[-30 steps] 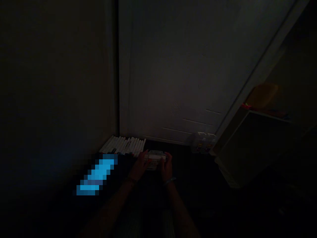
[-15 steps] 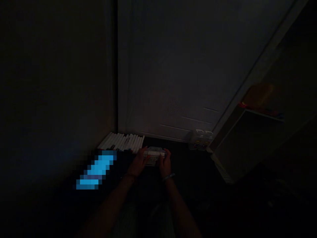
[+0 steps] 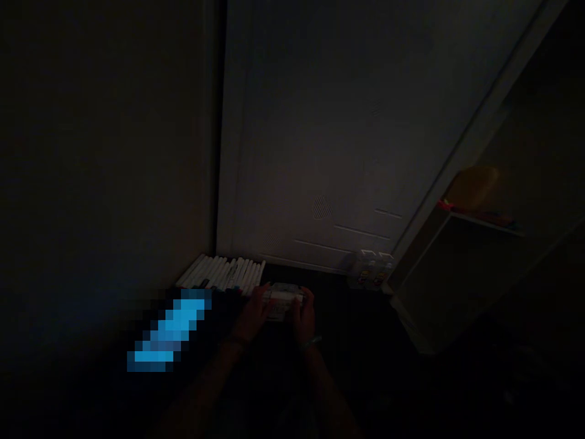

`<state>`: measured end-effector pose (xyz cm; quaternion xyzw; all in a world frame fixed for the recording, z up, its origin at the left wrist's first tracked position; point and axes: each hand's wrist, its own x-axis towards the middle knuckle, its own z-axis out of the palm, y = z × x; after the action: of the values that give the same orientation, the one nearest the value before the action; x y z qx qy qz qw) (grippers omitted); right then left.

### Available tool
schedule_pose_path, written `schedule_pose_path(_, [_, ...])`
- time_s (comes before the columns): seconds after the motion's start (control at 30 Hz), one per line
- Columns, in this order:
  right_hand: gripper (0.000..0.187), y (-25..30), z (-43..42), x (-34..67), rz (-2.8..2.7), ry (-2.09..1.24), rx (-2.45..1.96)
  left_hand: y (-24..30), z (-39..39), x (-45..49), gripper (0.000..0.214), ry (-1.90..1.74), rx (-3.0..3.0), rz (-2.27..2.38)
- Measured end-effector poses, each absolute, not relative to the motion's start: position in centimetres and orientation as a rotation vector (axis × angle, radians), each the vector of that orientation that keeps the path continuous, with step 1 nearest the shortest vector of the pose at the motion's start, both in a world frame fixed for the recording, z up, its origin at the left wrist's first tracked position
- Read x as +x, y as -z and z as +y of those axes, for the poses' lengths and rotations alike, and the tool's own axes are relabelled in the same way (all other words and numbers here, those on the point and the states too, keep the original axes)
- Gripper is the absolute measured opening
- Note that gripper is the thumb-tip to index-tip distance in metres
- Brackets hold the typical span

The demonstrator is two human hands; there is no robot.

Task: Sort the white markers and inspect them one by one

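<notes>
- Blue glow [image 3: 167,332]: a bright, blurred strip on the dark floor at lower left, running diagonally up toward the right; what it belonged to could not be told.
- Row of white cases [image 3: 223,273]: thin, pale items packed side by side, spines up, on the floor in the corner where the left wall met the door; just behind and to the left of the hands.
- Left hand [image 3: 252,314]: fingers curled around the left end of the small pale case, thumb side up; a dark band showed at the wrist.
- Small pale case [image 3: 283,300]: a whitish, flat, boxy item held between both hands low over the floor, just in front of the row's right end; its markings were too dim to read.
- Right hand [image 3: 305,315]: closed on the right end of the same case; a light band showed at the wrist.
- Door [image 3: 347,140]: a grey panel filling the back of the scene, with faint grooves low down.
- Two small boxes [image 3: 375,266]: pale, standing together on the floor at the foot of the door, well apart from the hands.
- Cabinet [image 3: 439,274]: a dark cabinet at right, its top carrying a yellowish object [image 3: 473,186].
</notes>
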<state>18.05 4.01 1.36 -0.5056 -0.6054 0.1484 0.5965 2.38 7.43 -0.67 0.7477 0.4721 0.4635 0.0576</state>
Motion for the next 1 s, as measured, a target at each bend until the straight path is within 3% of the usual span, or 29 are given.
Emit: schedule_pose_path(1.0, [0.039,-1.62,3.58,18.04,-1.389,-0.329,-1.209,0.38,6.96,2.40,0.048,-1.386,2.282,1.436])
